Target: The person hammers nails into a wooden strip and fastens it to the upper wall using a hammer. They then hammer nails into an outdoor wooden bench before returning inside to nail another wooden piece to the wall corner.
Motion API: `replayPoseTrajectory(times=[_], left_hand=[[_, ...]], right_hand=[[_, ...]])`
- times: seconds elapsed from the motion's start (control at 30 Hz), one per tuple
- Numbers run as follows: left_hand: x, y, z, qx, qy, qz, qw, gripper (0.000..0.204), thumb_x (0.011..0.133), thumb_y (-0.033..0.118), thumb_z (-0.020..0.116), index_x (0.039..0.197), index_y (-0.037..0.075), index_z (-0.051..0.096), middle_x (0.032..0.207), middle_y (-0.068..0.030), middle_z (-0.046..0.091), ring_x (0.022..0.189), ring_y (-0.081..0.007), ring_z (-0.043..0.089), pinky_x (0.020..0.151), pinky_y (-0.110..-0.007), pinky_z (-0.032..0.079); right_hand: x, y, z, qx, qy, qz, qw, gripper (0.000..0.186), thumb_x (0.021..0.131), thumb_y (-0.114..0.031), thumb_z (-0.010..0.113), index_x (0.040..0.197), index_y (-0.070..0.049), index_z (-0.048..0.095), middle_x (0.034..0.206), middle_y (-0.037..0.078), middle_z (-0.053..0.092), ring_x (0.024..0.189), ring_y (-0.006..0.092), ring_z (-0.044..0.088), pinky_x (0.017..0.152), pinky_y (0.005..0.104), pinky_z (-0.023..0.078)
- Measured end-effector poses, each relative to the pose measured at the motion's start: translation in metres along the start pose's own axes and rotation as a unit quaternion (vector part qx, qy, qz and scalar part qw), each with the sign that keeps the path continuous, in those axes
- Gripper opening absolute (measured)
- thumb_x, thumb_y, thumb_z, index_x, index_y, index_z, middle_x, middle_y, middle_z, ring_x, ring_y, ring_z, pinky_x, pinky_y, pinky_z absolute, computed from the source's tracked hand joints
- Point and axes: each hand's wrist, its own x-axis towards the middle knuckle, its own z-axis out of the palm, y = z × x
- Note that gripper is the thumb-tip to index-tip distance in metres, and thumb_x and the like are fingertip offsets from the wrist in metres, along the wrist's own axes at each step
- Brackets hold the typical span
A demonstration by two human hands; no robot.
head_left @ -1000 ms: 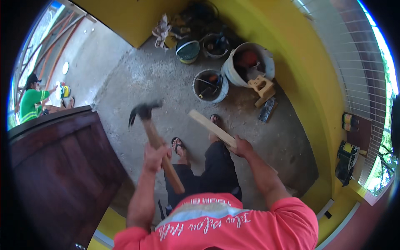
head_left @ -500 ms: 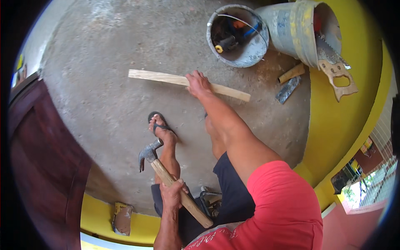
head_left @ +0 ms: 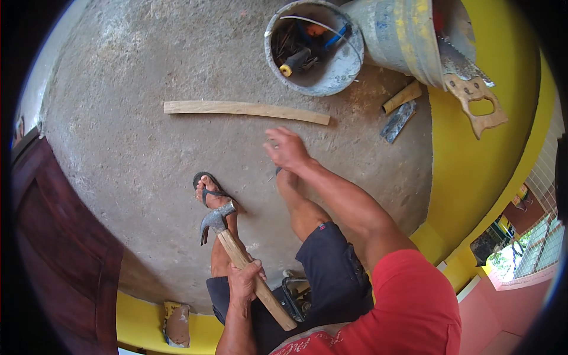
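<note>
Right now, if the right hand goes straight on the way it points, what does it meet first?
Most likely the right hand would meet the wooden strip lying on the floor; the hand's height is hard to judge, so it may pass above.

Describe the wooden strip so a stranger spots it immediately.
On the concrete floor, find the wire-handled bucket. The wooden strip lies to its lower left, beyond the right hand: long, pale and slim, unlike the short, dark block.

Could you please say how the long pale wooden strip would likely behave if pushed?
The long pale wooden strip is likely stiff and light, being slender wood. Its flat face suggests sliding rather than rolling, perhaps dragging on the rough grey concrete floor.
</note>
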Motion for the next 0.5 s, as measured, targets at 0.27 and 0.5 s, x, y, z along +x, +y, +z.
replayPoseTrajectory(times=[0.27, 0.5], left_hand=[[0.009, 0.002, 0.005, 0.004, -0.044, -0.022, 0.999, 0.022, 0.077, 0.006, 0.07, 0.085, 0.005, 0.05, 0.063, -0.0063, 0.055, 0.051, -0.0173, 0.058, 0.047, -0.03, 0.05], [0.01, 0.012, 0.01, -0.002, -0.032, -0.034, 0.999, 0.02, 0.077, 0.003, 0.07, 0.081, 0.005, 0.051, 0.063, -0.0061, 0.055, 0.051, -0.0169, 0.058, 0.047, -0.03, 0.05]], right_hand=[[0.084, 0.039, -0.14, -0.111, 0.215, -0.073, 0.968, 0.017, 0.081, -0.006, 0.06, 0.096, 0.0, 0.063, 0.089, 0.02, 0.063, 0.083, 0.0404, 0.061, 0.075, 0.0471, 0.05], [0.181, 0.092, -0.096, -0.268, -0.123, 0.225, 0.929, 0.033, 0.083, -0.016, 0.062, 0.114, -0.005, 0.065, 0.121, 0.018, 0.062, 0.115, 0.0344, 0.058, 0.095, 0.0415, 0.049]])
